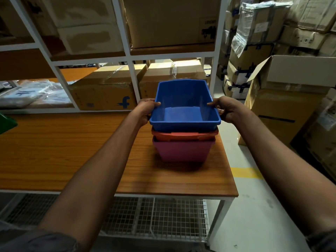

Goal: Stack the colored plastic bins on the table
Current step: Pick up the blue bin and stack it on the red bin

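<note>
**Blue bin going onto the stack**

Hands sit on both sides of the blue bin [184,104]: the left hand [145,110] clasps its left rim, thumb over the top edge, and the right hand [226,110] clasps the right rim the same way. Both are closed on the bin, pinching its rim. It rides on top of a red bin [184,135], which is nested in a pink bin [183,150] standing on the table [72,151]. The blue bin's near rim still sits clear above the red rim, so it looks partly seated, tilted slightly up at the front. The step in hand appears to be settling this third bin. The next move likely calls for an even downward press until the rims meet, then letting go on both sides.

The stack stands near the table's right end, close to its right edge and some way back from the front edge. To the left the tabletop runs open, with a green bin [7,122] just showing at the far left, probably next to fetch. Shelving [131,57] with boxes [103,88] rises close behind the stack, so there is little room beyond it
</note>
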`<action>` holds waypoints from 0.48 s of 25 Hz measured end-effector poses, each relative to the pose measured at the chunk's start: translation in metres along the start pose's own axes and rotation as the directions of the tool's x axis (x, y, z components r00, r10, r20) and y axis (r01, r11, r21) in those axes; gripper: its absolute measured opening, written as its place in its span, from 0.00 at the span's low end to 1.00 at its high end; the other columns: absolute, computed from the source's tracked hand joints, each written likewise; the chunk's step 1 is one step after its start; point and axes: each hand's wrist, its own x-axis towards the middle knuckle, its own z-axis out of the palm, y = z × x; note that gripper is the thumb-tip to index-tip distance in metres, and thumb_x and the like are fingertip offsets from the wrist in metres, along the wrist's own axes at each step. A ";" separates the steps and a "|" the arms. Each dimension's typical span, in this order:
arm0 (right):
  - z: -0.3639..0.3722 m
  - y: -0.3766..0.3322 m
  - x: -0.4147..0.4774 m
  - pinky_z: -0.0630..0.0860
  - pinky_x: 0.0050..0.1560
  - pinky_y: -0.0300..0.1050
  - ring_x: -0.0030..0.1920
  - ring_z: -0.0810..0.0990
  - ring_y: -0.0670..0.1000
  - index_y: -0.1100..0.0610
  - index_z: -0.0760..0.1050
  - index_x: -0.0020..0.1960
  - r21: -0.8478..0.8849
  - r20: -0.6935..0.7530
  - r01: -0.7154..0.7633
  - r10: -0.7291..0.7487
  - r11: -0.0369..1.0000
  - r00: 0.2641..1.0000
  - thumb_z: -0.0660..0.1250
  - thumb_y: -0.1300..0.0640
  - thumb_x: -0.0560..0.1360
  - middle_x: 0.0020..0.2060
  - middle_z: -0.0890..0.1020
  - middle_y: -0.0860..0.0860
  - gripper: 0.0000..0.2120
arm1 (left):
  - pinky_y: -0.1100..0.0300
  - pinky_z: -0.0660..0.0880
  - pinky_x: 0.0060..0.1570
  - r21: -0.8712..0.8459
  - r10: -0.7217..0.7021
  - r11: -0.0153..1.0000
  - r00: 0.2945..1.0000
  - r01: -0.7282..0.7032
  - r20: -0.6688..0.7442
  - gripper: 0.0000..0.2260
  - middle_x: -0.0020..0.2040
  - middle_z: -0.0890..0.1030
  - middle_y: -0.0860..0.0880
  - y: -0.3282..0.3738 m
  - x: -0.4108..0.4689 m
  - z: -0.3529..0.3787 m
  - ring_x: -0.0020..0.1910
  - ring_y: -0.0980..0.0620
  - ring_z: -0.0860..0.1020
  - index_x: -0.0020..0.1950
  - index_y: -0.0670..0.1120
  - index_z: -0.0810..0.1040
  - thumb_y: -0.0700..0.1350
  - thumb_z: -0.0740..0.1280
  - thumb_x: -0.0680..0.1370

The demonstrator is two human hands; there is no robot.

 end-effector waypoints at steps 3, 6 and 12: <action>-0.004 -0.007 -0.002 0.81 0.34 0.42 0.44 0.82 0.52 0.61 0.74 0.65 -0.028 -0.018 0.001 -0.002 1.000 1.000 0.66 0.68 0.78 0.48 0.80 0.54 0.17 | 0.55 0.81 0.43 0.016 0.004 1.000 1.000 -0.004 0.001 0.14 0.60 0.82 0.43 0.002 0.002 0.012 0.53 0.48 0.82 0.69 0.44 0.77 0.41 0.64 0.84; -0.010 -0.010 0.001 0.80 0.35 0.43 0.43 0.82 0.51 0.61 0.74 0.65 -0.043 -0.017 -0.004 0.003 0.999 1.000 0.65 0.68 0.78 0.46 0.80 0.54 0.16 | 0.54 0.82 0.44 0.007 0.011 1.000 1.000 -0.011 0.019 0.14 0.60 0.83 0.43 0.002 0.006 0.020 0.50 0.48 0.82 0.70 0.44 0.77 0.41 0.64 0.84; -0.016 -0.010 0.009 0.83 0.45 0.46 0.46 0.83 0.52 0.62 0.74 0.67 -0.055 -0.017 0.025 -0.026 0.998 1.000 0.67 0.65 0.78 0.49 0.81 0.55 0.17 | 0.52 0.83 0.50 0.030 0.006 1.000 1.000 -0.006 0.005 0.15 0.61 0.83 0.44 0.005 0.008 0.022 0.54 0.48 0.83 0.70 0.46 0.77 0.44 0.65 0.84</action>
